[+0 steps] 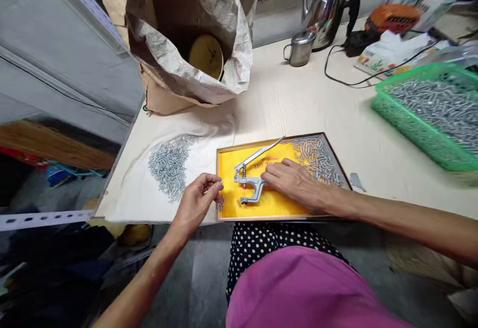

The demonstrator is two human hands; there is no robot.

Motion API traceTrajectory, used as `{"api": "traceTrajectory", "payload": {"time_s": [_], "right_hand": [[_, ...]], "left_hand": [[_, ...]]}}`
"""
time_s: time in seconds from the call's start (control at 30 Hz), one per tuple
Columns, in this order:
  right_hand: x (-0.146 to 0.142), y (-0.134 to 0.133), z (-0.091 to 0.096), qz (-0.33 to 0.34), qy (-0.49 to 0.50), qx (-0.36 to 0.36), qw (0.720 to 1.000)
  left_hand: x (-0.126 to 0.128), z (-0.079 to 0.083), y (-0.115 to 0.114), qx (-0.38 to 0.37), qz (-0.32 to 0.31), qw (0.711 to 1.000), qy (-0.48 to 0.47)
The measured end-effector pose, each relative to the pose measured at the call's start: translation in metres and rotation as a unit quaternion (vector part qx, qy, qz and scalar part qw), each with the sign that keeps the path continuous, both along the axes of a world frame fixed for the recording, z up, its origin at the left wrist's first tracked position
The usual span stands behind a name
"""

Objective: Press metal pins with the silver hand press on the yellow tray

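Note:
My left hand (199, 199) is closed in a pinch at the tray's left edge; a tiny bright tip shows at the fingertips, apparently a small metal pin. Grey snap pliers (256, 188) lie over the yellow tray (231, 159), one handle raised and the jaws apart. Around their other handle my right hand (295, 181) is closed, hiding most of it. Many metal pins (321, 161) cover the tray's right end, and a few loose ones (221, 202) lie near its left edge. To the left, a heap of similar pins (170, 166) rests on a white cloth (138, 193).
A large open sack (239, 64) stands behind the cloth with a round-lidded thing inside. On the right is a green basket (407, 119) full of metal pieces. Farther back are a metal cup (301, 49), a kettle (326, 14), a black cable (336, 76) and an orange tool (394, 18).

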State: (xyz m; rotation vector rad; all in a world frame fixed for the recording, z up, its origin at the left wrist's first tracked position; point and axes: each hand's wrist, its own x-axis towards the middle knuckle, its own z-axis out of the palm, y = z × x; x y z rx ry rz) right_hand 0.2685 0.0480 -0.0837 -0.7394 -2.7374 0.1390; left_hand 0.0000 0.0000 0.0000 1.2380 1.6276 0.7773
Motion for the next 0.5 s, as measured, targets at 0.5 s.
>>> {"api": "traceTrajectory", "payload": {"time_s": [0.5], "right_hand": [[-0.007, -0.005, -0.020, -0.044, -0.070, 0.012, 0.997]], "left_hand": [[0.028, -0.047, -0.014, -0.067, -0.065, 0.995, -0.025]]}}
